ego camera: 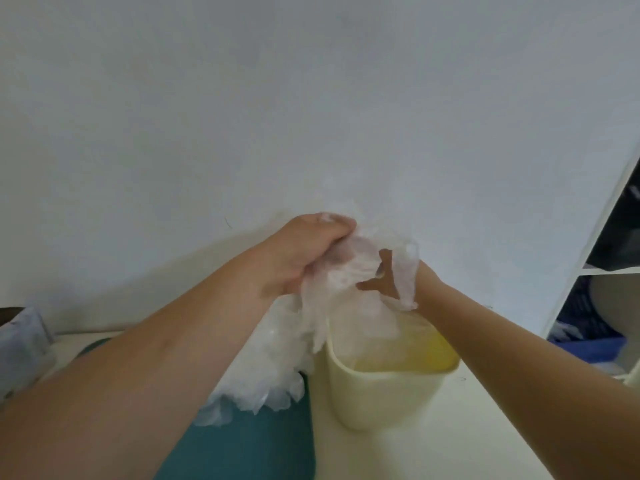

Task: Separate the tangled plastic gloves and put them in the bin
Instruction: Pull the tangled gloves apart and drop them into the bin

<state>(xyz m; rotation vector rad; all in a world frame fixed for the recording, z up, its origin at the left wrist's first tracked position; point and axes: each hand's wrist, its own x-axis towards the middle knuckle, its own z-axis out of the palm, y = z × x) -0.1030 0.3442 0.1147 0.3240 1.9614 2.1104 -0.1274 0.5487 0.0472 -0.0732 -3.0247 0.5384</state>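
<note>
Looks like home, utility or storage corner. Plain white painted wall [311, 98]; white tabletop [485, 427] against it; white open shelving unit [585, 268] at right, compartments crammed with dark and blue household items [588, 344], blurred.

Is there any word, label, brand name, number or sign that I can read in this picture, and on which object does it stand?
None can be read.
Cream plastic bin: plain wall, no print visible.
Clear crumpled plastic gloves, gripped by left hand and right hand: no print visible.
Greyish package at the left edge: faint marks, too blurred to read.
White shelf unit: contents dark and blurred, nothing legible.
</note>
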